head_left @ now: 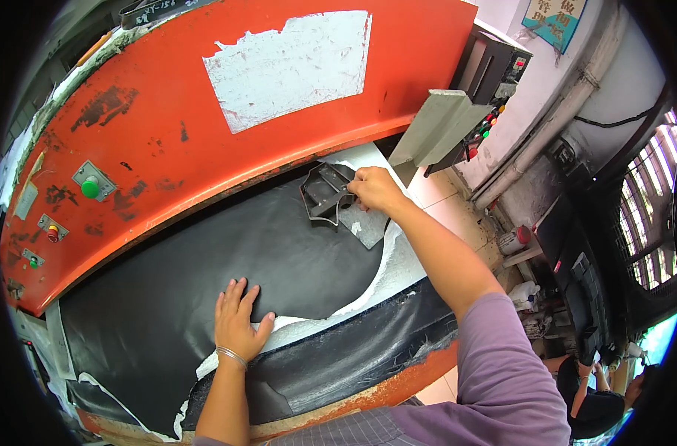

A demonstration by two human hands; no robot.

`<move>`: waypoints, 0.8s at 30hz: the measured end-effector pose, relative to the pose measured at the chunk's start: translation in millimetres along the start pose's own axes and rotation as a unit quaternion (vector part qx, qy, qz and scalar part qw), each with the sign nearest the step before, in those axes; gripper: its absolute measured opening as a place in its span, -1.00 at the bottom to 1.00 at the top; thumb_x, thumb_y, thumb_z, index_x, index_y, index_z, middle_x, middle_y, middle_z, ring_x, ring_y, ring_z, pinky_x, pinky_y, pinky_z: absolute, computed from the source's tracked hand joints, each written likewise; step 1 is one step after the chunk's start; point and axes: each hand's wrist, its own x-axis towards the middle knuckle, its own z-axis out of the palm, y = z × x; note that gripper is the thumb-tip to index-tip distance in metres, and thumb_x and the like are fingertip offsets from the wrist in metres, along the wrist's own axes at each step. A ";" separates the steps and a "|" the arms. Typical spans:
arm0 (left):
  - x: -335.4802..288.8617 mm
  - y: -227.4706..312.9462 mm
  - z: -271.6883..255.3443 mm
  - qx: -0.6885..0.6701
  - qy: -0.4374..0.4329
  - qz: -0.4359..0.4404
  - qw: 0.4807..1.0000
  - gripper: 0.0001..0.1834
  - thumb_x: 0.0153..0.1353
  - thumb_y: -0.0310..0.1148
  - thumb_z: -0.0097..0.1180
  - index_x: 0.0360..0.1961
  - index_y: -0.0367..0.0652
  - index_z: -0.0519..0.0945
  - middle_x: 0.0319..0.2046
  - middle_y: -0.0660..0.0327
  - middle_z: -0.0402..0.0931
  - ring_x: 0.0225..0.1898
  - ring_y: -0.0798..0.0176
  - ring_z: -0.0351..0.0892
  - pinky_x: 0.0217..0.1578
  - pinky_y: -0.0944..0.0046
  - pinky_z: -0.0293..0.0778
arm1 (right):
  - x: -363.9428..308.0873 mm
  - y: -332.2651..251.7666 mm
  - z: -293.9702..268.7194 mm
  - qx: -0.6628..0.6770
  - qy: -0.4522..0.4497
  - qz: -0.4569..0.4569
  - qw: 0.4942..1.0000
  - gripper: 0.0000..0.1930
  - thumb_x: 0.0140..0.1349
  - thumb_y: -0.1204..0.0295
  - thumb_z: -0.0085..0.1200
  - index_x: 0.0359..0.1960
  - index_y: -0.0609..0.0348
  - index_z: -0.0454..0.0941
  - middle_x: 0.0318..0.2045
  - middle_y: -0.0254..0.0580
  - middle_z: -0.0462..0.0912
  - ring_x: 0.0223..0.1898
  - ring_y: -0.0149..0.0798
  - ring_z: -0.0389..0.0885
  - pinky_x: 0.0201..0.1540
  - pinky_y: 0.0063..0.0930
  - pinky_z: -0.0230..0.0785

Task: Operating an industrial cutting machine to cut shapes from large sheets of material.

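A large sheet of black leather-like material (167,260) lies on the white bed (404,260) of a press. My left hand (240,320) rests flat on the sheet near its front edge, fingers spread, holding nothing. Farther off to the right, my right hand (375,189) is closed on the rim of a dark metal cutting die (322,192), with some fingertips hidden. The die has an angular outline and crossbars inside. Beside it, partly beneath my right hand, a grey flat piece (366,227) lies at the sheet's right end.
The press's orange beam (167,134) spans the far side, low over the sheet, with green and red buttons (90,187) at left. A metal bracket (439,130) and control box (494,63) stand at far right. Dark material (368,338) drapes along the near edge. Another person (602,401) is at lower right.
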 end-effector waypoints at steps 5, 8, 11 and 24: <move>0.0 1.9 -0.3 0.005 0.001 -0.002 1.000 -0.41 -0.05 -0.19 0.21 0.06 -0.17 0.49 0.20 -0.03 0.32 0.30 -0.11 0.17 0.29 -0.09 0.01 | 8.8 6.0 10.8 0.008 0.056 -0.006 0.998 -0.80 0.10 0.38 0.01 -0.52 0.30 0.50 -0.68 -0.04 0.58 -0.65 -0.21 0.60 -0.49 -0.32 0.44; -0.3 1.2 1.2 0.009 0.002 -0.001 1.000 -0.41 -0.05 -0.19 0.21 0.06 -0.17 0.49 0.20 -0.02 0.32 0.30 -0.10 0.17 0.29 -0.09 0.01 | 15.3 12.4 13.1 -0.006 0.067 -0.025 0.997 -0.80 0.10 0.38 0.01 -0.51 0.30 0.51 -0.67 -0.04 0.59 -0.63 -0.20 0.61 -0.46 -0.31 0.44; -1.0 1.0 1.3 0.012 0.002 -0.002 1.000 -0.41 -0.05 -0.20 0.21 0.06 -0.17 0.49 0.20 -0.02 0.32 0.30 -0.10 0.17 0.29 -0.09 0.01 | 19.3 18.2 11.5 -0.022 0.060 -0.058 0.996 -0.79 0.10 0.37 0.01 -0.51 0.31 0.52 -0.67 -0.03 0.59 -0.63 -0.19 0.60 -0.43 -0.30 0.44; 1.9 -0.1 2.7 0.026 -0.004 -0.006 1.000 -0.42 -0.06 -0.18 0.23 0.04 -0.15 0.51 0.20 0.00 0.32 0.30 -0.07 0.19 0.29 -0.09 0.03 | 8.6 31.1 9.9 -0.028 0.060 -0.112 0.992 -0.57 0.09 0.11 0.17 -0.19 0.25 0.54 -0.32 0.11 0.62 -0.24 -0.03 0.60 -0.14 -0.26 0.42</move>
